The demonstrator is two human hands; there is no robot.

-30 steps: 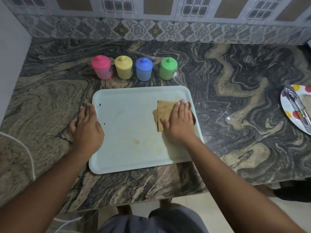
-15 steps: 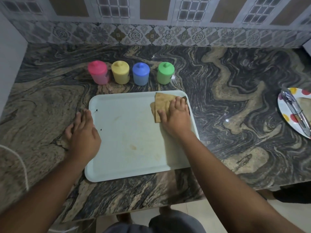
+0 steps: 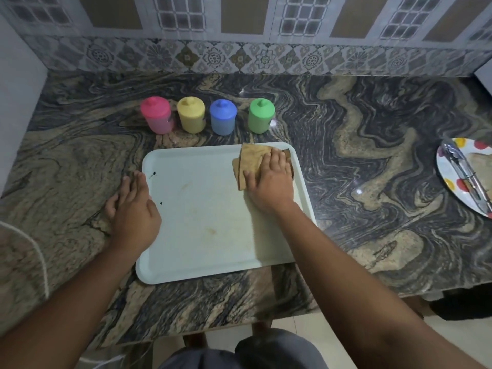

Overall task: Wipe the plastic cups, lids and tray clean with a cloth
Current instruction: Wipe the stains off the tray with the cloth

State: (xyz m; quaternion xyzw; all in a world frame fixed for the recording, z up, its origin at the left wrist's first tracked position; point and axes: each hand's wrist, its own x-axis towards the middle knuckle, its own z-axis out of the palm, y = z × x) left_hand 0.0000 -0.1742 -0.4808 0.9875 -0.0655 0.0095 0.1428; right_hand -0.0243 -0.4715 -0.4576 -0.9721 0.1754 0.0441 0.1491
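**Tray wipe: hand and item positions**

The right hand (image 3: 271,179) lies flat, fingers straight and together, and presses a folded tan cloth (image 3: 251,158) onto the far right corner of the tray (image 3: 213,265). The cloth shows beyond the fingertips and to the left of the hand. The left hand (image 3: 133,209) is flat and released, holding nothing. Its palm overlaps the tray's left rim and its fingers rest on the surface (image 3: 372,161).

The pale tray sits flat near the front edge of the surface. It has two dark specks (image 3: 154,174) near the left rim and a faint brown smear (image 3: 210,230) toward the middle.

Behind the tray four cups stand upright in a row: pink cup (image 3: 158,122), yellow cup (image 3: 192,121), blue cup (image 3: 223,122), green cup (image 3: 260,119). All carry matching lids (image 3: 155,106).

At the far right a dotted plate (image 3: 450,166) holds metal tongs (image 3: 464,173).
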